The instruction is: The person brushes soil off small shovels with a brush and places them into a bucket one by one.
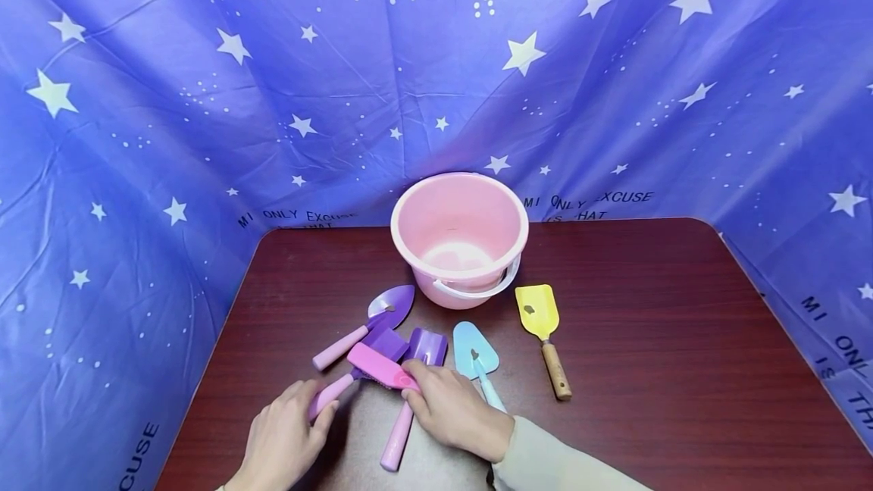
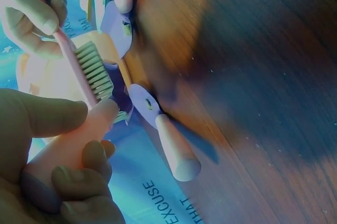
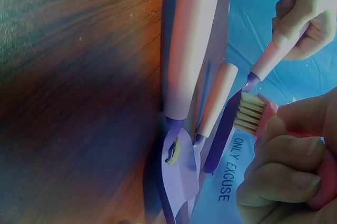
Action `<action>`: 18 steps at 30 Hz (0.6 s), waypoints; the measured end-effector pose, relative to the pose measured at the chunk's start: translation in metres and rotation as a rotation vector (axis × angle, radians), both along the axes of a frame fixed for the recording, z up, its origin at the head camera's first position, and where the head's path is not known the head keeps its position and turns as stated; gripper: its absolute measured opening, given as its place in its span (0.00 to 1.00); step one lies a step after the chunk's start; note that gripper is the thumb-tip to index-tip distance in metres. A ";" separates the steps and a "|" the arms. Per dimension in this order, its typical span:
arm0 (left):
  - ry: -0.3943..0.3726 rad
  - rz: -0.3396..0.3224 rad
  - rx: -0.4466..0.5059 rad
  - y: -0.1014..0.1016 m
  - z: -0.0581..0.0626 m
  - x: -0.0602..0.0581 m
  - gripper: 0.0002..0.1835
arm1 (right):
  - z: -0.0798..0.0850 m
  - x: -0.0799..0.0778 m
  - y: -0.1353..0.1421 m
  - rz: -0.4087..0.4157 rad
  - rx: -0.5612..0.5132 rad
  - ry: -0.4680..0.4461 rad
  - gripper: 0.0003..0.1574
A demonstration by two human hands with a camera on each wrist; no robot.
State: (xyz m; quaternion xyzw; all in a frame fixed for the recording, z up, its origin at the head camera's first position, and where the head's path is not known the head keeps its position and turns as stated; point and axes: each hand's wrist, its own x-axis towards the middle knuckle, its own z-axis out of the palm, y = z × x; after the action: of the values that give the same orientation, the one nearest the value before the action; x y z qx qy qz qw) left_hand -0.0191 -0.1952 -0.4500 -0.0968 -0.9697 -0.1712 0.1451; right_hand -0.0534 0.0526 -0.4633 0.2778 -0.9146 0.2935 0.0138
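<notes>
My left hand (image 1: pixel 283 430) grips the pink handle of a small garden shovel (image 1: pixel 390 341) with a purple blade, raised over the table's front left. A pink brush (image 1: pixel 375 364) is held in my right hand (image 1: pixel 453 411), thumb and fingers wrapped round its handle. In the right wrist view the brush's pale bristles (image 3: pixel 249 113) meet the shovel's purple blade (image 3: pixel 224 134) near its neck. Below the hands, a second purple shovel (image 1: pixel 395 438) with a pink handle lies on the table. To its left is a pointed purple trowel (image 1: pixel 341 347), also pink-handled.
A pink bucket (image 1: pixel 460 290) with a white handle stands at the back middle of the dark red table (image 1: pixel 648 339). Right of my hands lie a light blue trowel (image 1: pixel 475 347) and a yellow shovel (image 1: pixel 539 313) with a wooden handle. A starry blue curtain (image 1: pixel 382 59) surrounds the table.
</notes>
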 end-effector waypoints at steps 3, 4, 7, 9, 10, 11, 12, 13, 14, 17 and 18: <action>-0.009 0.003 -0.003 0.000 0.001 0.000 0.14 | -0.001 -0.002 -0.001 0.000 -0.002 -0.016 0.16; -0.012 0.004 -0.004 0.000 0.001 0.000 0.14 | -0.001 -0.003 -0.001 0.001 -0.001 -0.021 0.16; -0.021 0.006 -0.010 0.000 0.002 0.001 0.14 | -0.002 -0.006 -0.002 0.005 -0.005 -0.041 0.15; -0.022 0.006 -0.014 0.000 0.002 0.001 0.14 | -0.002 -0.007 -0.003 0.004 -0.003 -0.047 0.14; -0.020 0.005 -0.016 0.000 0.002 0.001 0.14 | -0.002 -0.008 -0.003 0.003 -0.002 -0.049 0.14; -0.020 0.005 -0.018 -0.001 0.002 0.001 0.14 | -0.003 -0.008 -0.003 0.001 -0.001 -0.051 0.14; -0.019 0.004 -0.021 -0.001 0.002 0.001 0.13 | -0.003 -0.008 -0.003 -0.003 0.001 -0.050 0.14; -0.019 0.003 -0.023 -0.001 0.002 0.001 0.13 | -0.003 -0.008 -0.004 -0.005 0.002 -0.050 0.14; -0.019 0.003 -0.025 0.000 0.002 0.001 0.13 | -0.004 -0.008 -0.004 -0.007 0.001 -0.051 0.14; -0.021 0.002 -0.033 0.000 0.001 0.001 0.13 | -0.005 -0.008 -0.004 -0.011 0.003 -0.047 0.14; -0.021 0.002 -0.035 0.000 0.001 0.002 0.13 | -0.005 -0.008 -0.004 -0.011 0.004 -0.045 0.14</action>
State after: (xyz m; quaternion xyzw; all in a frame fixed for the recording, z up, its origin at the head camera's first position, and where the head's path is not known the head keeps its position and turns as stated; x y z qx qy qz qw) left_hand -0.0176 -0.1948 -0.4488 -0.0965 -0.9741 -0.1551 0.1334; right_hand -0.0613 0.0486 -0.4683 0.2660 -0.9168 0.2977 -0.0054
